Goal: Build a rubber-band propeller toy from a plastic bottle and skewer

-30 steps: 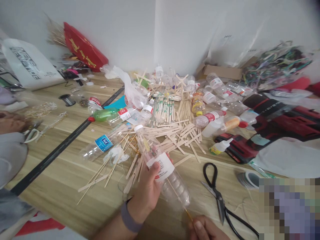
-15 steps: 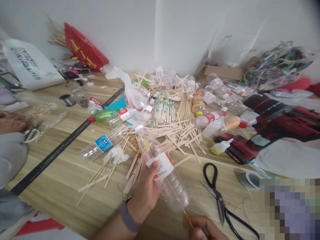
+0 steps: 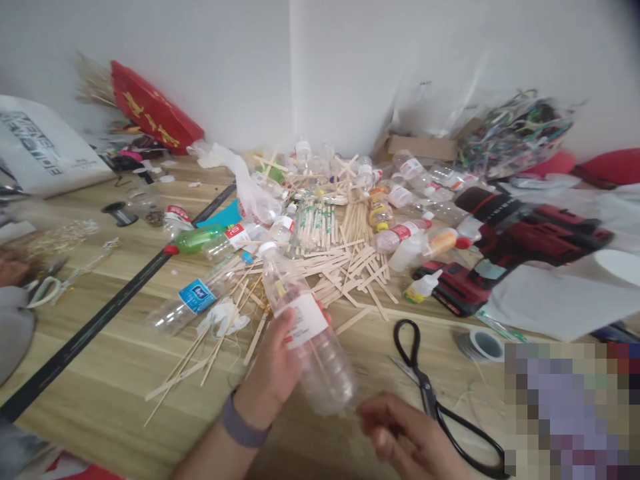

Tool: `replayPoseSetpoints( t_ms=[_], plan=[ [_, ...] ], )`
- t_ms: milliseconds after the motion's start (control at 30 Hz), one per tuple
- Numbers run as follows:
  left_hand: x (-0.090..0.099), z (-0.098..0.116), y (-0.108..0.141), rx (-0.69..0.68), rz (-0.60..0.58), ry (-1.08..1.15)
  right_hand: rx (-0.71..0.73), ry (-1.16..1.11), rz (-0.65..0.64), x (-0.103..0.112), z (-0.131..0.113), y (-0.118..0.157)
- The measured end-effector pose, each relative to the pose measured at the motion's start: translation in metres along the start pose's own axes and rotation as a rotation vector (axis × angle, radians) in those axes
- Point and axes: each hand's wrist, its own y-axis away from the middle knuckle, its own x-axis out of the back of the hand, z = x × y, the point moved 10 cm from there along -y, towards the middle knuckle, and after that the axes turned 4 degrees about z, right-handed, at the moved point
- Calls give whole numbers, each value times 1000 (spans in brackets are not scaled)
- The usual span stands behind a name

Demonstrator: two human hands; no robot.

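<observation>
A clear plastic bottle (image 3: 327,367) with a white label and white cap lies tilted in my left hand (image 3: 275,357), whose fingers wrap round its middle. Its cap points away from me, and something small and yellowish shows inside near the neck. Just off the bottle's base is my right hand (image 3: 400,427), blurred, its fingers curled loosely; whether a thin stick is between them is too smeared to tell. Black-handled scissors (image 3: 425,390) lie to the right of it. Thin wooden sticks (image 3: 200,353) and a blue-labelled bottle (image 3: 185,303) rest at the left of the held bottle.
Piled flat sticks (image 3: 345,267) and many bottles cover the table's middle. On the right are a red and black power drill (image 3: 505,240), a glue bottle (image 3: 423,287) and a wire spool (image 3: 483,347). Another person's hand (image 3: 13,267) is at the left edge.
The view has shifted, so most things sit further left. The thin stick that ran from the bottle's base to my right hand no longer shows clearly. My right hand's fingers are looser and nearer the base.
</observation>
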Motion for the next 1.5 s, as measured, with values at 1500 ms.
replayPoseSetpoints(
  t_ms=[1500],
  plan=[
    [-18,-39,62,544,-467,-281,-8,-243,-15,11,-28,1]
  ],
)
